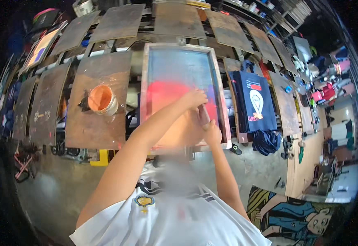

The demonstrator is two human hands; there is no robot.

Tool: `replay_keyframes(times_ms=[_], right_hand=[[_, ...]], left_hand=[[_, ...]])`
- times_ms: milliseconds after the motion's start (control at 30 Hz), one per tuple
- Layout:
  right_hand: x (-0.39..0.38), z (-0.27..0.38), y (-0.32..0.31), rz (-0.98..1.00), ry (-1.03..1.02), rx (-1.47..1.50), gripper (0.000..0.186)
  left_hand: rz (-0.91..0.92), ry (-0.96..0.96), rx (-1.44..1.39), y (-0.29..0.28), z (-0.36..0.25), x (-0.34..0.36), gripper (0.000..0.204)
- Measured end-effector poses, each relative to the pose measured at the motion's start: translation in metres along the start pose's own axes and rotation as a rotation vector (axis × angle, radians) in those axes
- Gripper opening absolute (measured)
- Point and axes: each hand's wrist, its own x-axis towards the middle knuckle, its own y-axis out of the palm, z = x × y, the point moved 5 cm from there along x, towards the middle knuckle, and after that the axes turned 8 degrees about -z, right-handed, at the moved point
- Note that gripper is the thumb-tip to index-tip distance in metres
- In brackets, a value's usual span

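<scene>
A wooden-framed printing screen (145, 65) lies in front of me. Its mesh is bluish at the far end, with red and orange ink smeared over the middle and near part. Both hands grip a squeegee (204, 115) that stands over the right half of the mesh. My left hand (195, 98) is closed around its far end, the arm reaching across the screen. Closer to me, my right hand (212, 133) closes on the near end, by the frame's right side. My hands partly cover the squeegee; its blade edge is hidden.
On the board left of the screen stands a tub of orange ink (103, 100), a dark rag-like thing beside it. Dark printed tote bags (253, 100) are stacked on the right. More wooden boards (179, 19) run along the far side. A yellow object (100, 158) sits below the table edge.
</scene>
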Motion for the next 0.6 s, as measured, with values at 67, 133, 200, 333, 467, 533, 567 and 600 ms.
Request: replay_keyframes(times_ms=[67,133,200,333,467,533,567,600], right_hand=[[-0.01,0.002,-0.004,-0.016,0.096,0.028,0.039],[-0.009,0.008,-0.004,-0.013,0.15,0.038,0.049],[-0.004,0.016,-0.002,0.016,0.216,0.038,0.059],[0.017,0.042,0.008,0.051,0.145,-0.023,0.055],[0.037,0.062,0.026,0.115,-0.024,-0.077,0.055],[0.047,0.082,0.024,0.143,-0.12,-0.092,0.055],[0.052,0.095,0.026,0.191,-0.189,-0.114,0.057],[0.056,0.105,0.029,0.238,-0.257,-0.138,0.059]], left_hand=[[0.0,0.075,0.008,0.007,-0.008,0.017,0.052],[0.065,0.093,-0.006,0.013,-0.004,0.021,0.058],[0.079,0.083,-0.034,0.01,0.002,0.018,0.059],[-0.026,-0.054,-0.02,0.002,0.042,-0.018,0.061],[-0.174,-0.244,-0.126,-0.015,0.053,-0.08,0.06],[-0.227,-0.485,-0.231,-0.021,0.059,-0.117,0.057],[-0.234,-0.517,-0.234,-0.02,0.056,-0.136,0.057],[-0.356,-0.576,-0.212,-0.021,0.054,-0.155,0.055]])
